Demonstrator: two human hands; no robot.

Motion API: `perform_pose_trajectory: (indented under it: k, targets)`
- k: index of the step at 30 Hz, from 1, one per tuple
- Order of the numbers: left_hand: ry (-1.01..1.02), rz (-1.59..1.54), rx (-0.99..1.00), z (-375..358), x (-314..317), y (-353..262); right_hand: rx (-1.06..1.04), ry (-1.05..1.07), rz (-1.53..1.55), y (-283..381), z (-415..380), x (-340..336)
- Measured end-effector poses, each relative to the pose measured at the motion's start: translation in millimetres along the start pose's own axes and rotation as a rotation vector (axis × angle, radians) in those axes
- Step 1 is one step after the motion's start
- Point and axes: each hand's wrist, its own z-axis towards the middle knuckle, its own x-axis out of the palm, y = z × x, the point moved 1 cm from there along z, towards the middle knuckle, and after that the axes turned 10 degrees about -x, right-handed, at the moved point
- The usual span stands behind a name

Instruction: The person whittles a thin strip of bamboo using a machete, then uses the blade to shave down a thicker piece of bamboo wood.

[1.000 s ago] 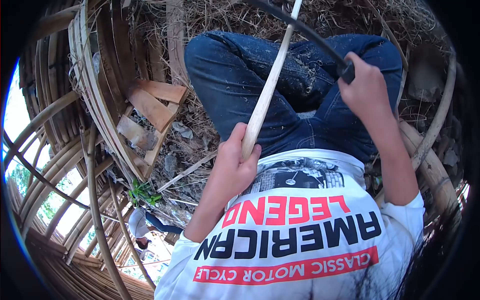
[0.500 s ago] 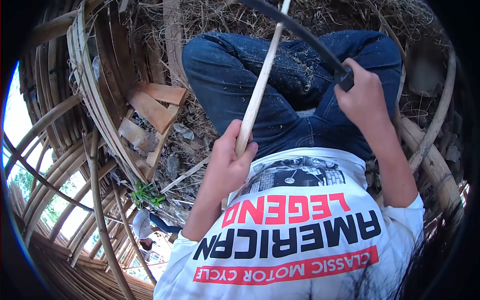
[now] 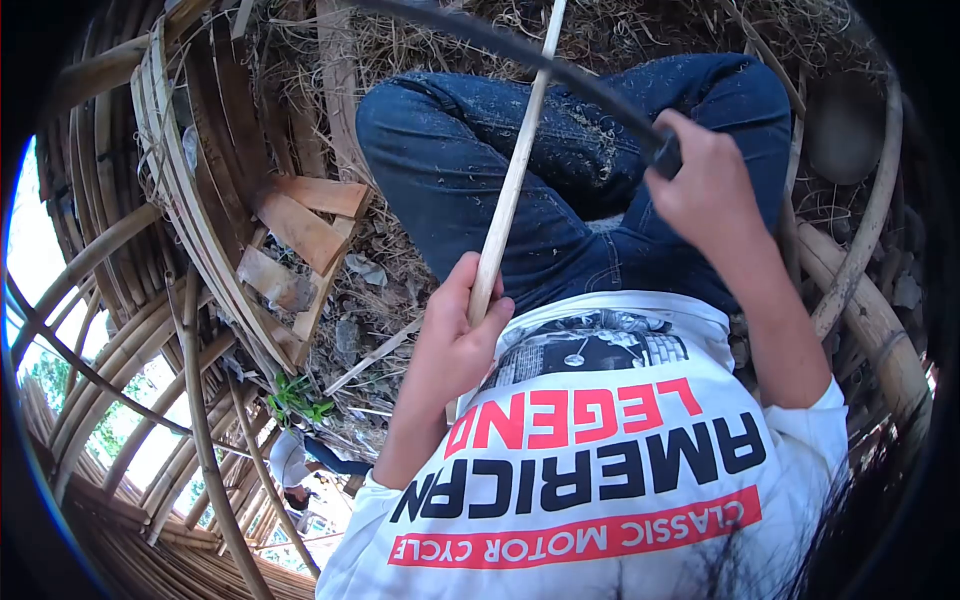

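A pale peeled stick (image 3: 515, 185) rises from my left hand (image 3: 462, 325), its near end closed in my fingers. It slants up across the jeans-covered legs (image 3: 440, 170) and past the top of the view. My right hand (image 3: 708, 185) is wrapped round the handle of a long dark blade, which looks like a machete (image 3: 590, 88). The blade reaches to the upper left and crosses the stick near the top of the view. Fine pale shavings lie scattered over the jeans.
Flat brown wood pieces (image 3: 302, 225) and long split bamboo strips (image 3: 165, 170) are to my left. Dry shavings (image 3: 420, 35) cover the ground ahead. Thick bamboo poles (image 3: 860, 310) lie at my right. A person (image 3: 292, 465) is farther off beyond a small green plant (image 3: 298, 398).
My right hand and the blade have moved left and slightly toward me, so the blade reaches farther left over the stick. My left hand keeps its hold, almost still.
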Motion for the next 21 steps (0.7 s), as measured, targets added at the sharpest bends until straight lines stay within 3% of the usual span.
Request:
perform_pose_trajectory:
  k: [2,7,10,14,17,21]
  targets:
    - [0.023,-0.017,-0.027,-1,0,3,-0.07,0.145,0.055,14,-14,4]
    - [0.028,-0.048,0.012,-2,-1,3,-0.054,-0.066,0.002,-21,17,1]
    - [0.03,-0.033,0.034,0,-3,4,-0.05,-0.082,0.063,-14,10,7]
    - [0.083,-0.12,-0.055,5,-3,3,0.047,0.107,0.195,13,-16,5]
    - [0.083,-0.125,-0.058,4,-4,4,0.008,0.104,0.391,13,-23,13]
    - [0.105,-0.104,-0.056,-4,-2,5,0.028,-0.025,0.177,-9,5,8]
